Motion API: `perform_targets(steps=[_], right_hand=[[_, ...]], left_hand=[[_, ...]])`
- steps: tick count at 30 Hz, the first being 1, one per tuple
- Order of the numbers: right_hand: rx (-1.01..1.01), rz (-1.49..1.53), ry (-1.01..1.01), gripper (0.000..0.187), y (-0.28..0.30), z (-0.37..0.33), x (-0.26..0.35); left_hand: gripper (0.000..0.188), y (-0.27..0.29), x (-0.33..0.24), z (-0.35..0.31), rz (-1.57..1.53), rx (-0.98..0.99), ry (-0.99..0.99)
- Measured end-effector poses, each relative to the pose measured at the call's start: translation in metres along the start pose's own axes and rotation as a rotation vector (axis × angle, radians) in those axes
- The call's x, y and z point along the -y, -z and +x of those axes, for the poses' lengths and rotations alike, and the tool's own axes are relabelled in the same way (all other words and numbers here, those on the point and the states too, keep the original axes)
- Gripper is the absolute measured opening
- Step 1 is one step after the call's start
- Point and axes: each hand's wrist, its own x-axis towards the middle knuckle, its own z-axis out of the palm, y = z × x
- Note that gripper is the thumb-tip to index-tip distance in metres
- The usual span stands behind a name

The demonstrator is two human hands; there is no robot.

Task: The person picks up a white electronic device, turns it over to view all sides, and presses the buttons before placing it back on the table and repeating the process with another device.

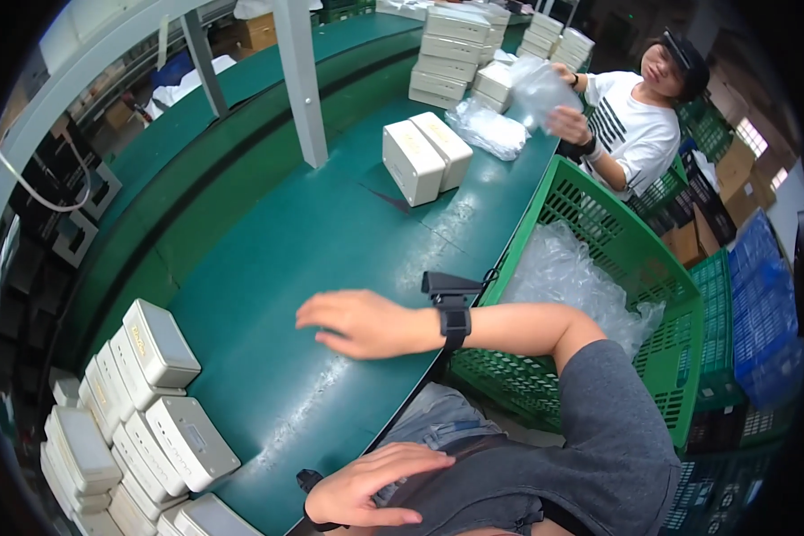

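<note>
My right hand (pixel 362 323) reaches leftward over the green work surface (pixel 281 237), fingers stretched out and nothing in them. A black wristband with a small camera-like unit (pixel 449 304) sits on that wrist. Low in view, my left hand (pixel 375 487) hovers in front of my lap, open with its fingers extended. To the left, stacked white box-shaped devices (pixel 192 442) stand close to the surface's near end. Two more white devices (pixel 427 156) stand side by side farther up the surface, apart from both hands.
At right, a green plastic crate (pixel 679 357) holds clear plastic bags (pixel 581 277). A co-worker (pixel 634 116) handles a clear bag (pixel 542 89) beside tall stacks of white devices (pixel 447 58). A wrapped item (pixel 489 128) lies nearby. A grey metal post (pixel 299 85) rises from the surface.
</note>
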Motion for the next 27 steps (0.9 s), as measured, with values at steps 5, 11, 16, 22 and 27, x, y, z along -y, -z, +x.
perform_targets(steps=[5, 11, 16, 22, 27], right_hand=[[0.072, 0.129, 0.062, 0.022, -0.014, -0.003, 0.016], [0.144, 0.295, -0.025, 0.016, -0.017, -0.007, 0.013], [0.122, 0.307, -0.024, 0.015, -0.014, -0.003, 0.012], [0.14, 0.307, -0.031, 0.014, -0.016, -0.004, 0.012], [0.154, 0.311, -0.034, 0.014, -0.017, -0.005, 0.013]], left_hand=[[0.062, 0.003, -0.002, 0.004, -0.036, -0.073, -0.055], [0.065, -0.03, 0.01, 0.011, -0.295, -0.531, -0.683], [0.049, -0.05, -0.025, 0.021, -0.479, -0.747, -0.87], [0.026, -0.055, -0.041, 0.0, -0.208, -0.683, -0.654], [0.016, -0.052, -0.055, -0.071, -0.508, -0.356, 0.206]])
